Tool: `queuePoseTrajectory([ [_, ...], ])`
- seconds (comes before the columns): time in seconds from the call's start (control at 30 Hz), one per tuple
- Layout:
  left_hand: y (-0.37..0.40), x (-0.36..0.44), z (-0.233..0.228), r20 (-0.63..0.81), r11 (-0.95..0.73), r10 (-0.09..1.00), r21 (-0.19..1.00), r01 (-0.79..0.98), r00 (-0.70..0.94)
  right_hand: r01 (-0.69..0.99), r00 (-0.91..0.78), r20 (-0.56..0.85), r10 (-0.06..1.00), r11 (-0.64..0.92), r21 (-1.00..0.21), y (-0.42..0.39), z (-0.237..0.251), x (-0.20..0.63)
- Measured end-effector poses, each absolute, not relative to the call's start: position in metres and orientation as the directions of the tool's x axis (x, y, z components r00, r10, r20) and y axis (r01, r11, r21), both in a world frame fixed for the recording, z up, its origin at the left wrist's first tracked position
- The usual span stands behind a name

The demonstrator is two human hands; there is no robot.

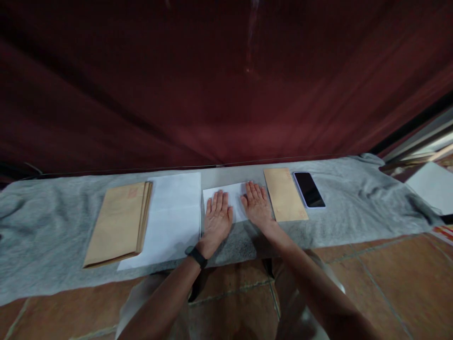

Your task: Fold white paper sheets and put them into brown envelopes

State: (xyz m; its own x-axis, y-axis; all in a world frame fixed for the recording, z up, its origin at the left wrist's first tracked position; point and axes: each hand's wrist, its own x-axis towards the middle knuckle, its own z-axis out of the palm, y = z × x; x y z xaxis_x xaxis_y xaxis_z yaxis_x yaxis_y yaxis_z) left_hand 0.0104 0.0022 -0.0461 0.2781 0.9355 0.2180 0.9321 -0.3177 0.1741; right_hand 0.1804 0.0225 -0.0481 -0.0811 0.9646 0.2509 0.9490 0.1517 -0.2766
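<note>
My left hand point(217, 216) and my right hand point(257, 203) lie flat, palms down, side by side on a small folded white sheet point(233, 192) in the middle of the grey cloth-covered table point(42, 226). Neither hand grips anything. A black band sits on my left wrist. A single brown envelope point(285, 193) lies just right of my right hand. Left of my left hand lies a stack of white paper point(174, 212), and beyond it a stack of brown envelopes point(118, 223).
A black phone point(309, 189) lies face up right of the single envelope. A dark red curtain point(219, 85) hangs behind the table. White sheets point(432, 185) sit at the far right. Tiled floor point(389, 283) runs below the table's front edge.
</note>
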Motion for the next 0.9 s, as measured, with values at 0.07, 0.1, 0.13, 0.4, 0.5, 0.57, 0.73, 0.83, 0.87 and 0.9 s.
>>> queuePoseTrajectory([
  [0.07, 0.002, 0.011, -0.047, 0.205, -0.311, 0.939, 0.172, 0.935, 0.275, 0.924, -0.157, 0.248, 0.956, 0.231, -0.306, 0.019, -0.046, 0.169],
  [0.1, 0.002, 0.011, -0.047, 0.201, -0.31, 0.94, 0.173, 0.935, 0.274, 0.905, -0.209, 0.244, 0.947, 0.282, -0.319, 0.018, -0.046, 0.163],
  [0.13, 0.002, 0.011, -0.047, 0.199, -0.307, 0.942, 0.175, 0.936, 0.272, 0.886, -0.259, 0.24, 0.935, 0.329, -0.326, 0.016, -0.046, 0.158],
  [0.4, 0.003, 0.007, -0.048, 0.215, -0.297, 0.942, 0.185, 0.937, 0.257, 0.898, -0.276, 0.248, 0.928, 0.341, -0.278, 0.015, -0.054, 0.16],
  [0.5, 0.004, 0.006, -0.046, 0.231, -0.308, 0.937, 0.186, 0.933, 0.263, 0.92, -0.218, 0.246, 0.944, 0.283, -0.271, 0.019, -0.056, 0.169],
  [0.57, 0.003, 0.005, -0.044, 0.244, -0.326, 0.929, 0.191, 0.926, 0.277, 0.93, -0.189, 0.244, 0.951, 0.253, -0.267, 0.022, -0.056, 0.174],
  [0.73, -0.011, 0.01, -0.041, 0.201, -0.465, 0.88, 0.187, 0.866, 0.429, 0.937, -0.185, 0.255, 0.949, 0.248, -0.246, 0.025, -0.058, 0.181],
  [0.83, -0.024, 0.015, -0.043, 0.201, -0.542, 0.837, 0.187, 0.819, 0.508, 0.938, -0.178, 0.282, 0.943, 0.249, -0.243, 0.026, -0.059, 0.182],
  [0.87, -0.028, 0.017, -0.044, 0.208, -0.556, 0.828, 0.186, 0.81, 0.521, 0.938, -0.174, 0.287, 0.942, 0.247, -0.242, 0.026, -0.06, 0.182],
  [0.9, -0.032, 0.018, -0.045, 0.214, -0.568, 0.82, 0.184, 0.802, 0.531, 0.94, -0.168, 0.288, 0.943, 0.242, -0.241, 0.027, -0.059, 0.182],
])
